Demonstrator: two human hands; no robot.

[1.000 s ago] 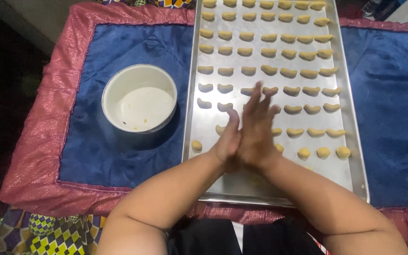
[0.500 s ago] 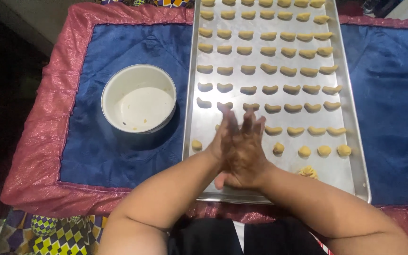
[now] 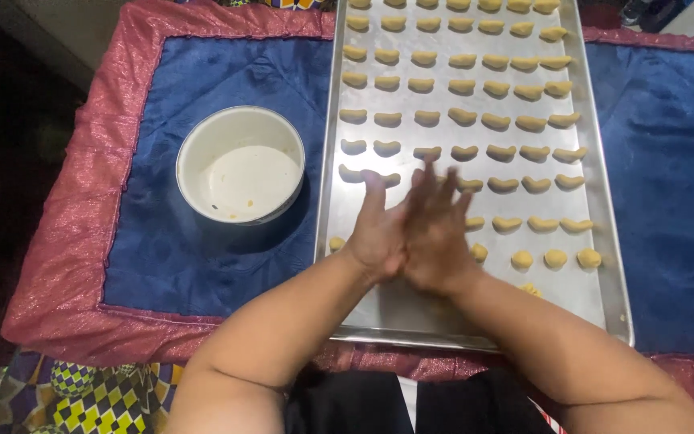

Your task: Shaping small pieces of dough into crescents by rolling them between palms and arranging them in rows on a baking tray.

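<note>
My left hand (image 3: pixel 377 235) and my right hand (image 3: pixel 439 233) are pressed flat together, palm to palm, fingers straight and blurred. They hover over the near part of a long metal baking tray (image 3: pixel 411 312). Whatever lies between the palms is hidden. Several rows of small curved yellow dough pieces (image 3: pixel 462 116) fill the far part of the tray. A few round dough balls (image 3: pixel 556 258) sit in the nearest row, right of my hands. A small dough scrap (image 3: pixel 530 288) lies just behind my right wrist.
A white round bowl (image 3: pixel 240 165), nearly bare inside with a few crumbs, stands left of the tray. Both rest on a blue cloth (image 3: pixel 202 265) with a shiny red border (image 3: pixel 66 265). A patterned fabric (image 3: pixel 98 394) shows at the lower left.
My hands stay pressed together and have slid against each other; the fingers now point further up the tray. The round balls at the right are uncovered.
</note>
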